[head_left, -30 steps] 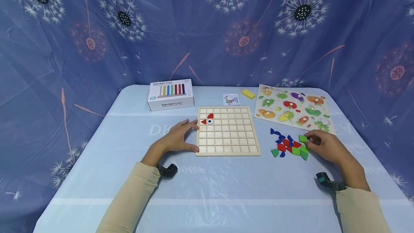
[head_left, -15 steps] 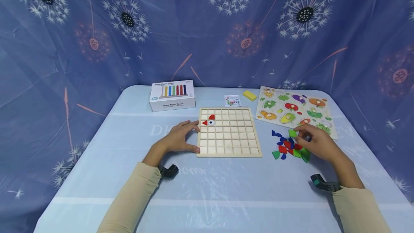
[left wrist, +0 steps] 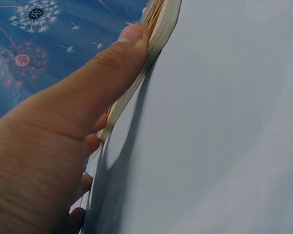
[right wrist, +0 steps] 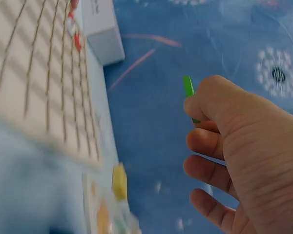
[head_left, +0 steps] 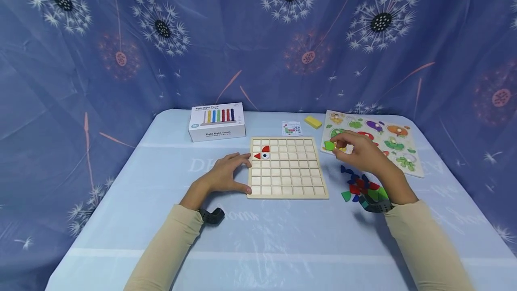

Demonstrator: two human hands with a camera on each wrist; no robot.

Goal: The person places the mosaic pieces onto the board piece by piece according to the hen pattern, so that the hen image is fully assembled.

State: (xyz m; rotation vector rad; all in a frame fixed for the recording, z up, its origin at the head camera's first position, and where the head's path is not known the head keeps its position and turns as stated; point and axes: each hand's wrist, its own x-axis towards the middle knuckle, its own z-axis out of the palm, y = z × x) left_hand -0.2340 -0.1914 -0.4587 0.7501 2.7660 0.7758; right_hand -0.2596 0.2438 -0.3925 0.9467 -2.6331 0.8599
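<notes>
My left hand (head_left: 225, 174) rests against the left edge of a wooden grid board (head_left: 287, 170), thumb near the front corner and fingertips farther back. In the left wrist view its thumb (left wrist: 115, 66) presses the board's rim. A red quarter-round piece (head_left: 265, 149), a red triangle (head_left: 257, 156) and a white eye tile (head_left: 265, 156) lie in the board's upper left cells. My right hand (head_left: 359, 151) pinches a green tile (head_left: 329, 145) between thumb and forefinger, raised between the board and the vegetable puzzle. The right wrist view shows the tile (right wrist: 188, 87) edge-on.
Loose blue, red and green pieces (head_left: 354, 189) lie under my right wrist. A vegetable puzzle board (head_left: 412, 147) stands at the back right. Behind the grid board are a small pattern card (head_left: 291, 128), a yellow block (head_left: 313, 122) and a white box (head_left: 218, 134).
My right hand has picked the green tile up from the pile and carried it up and left toward the grid board. The left hand stays at the board's edge.
</notes>
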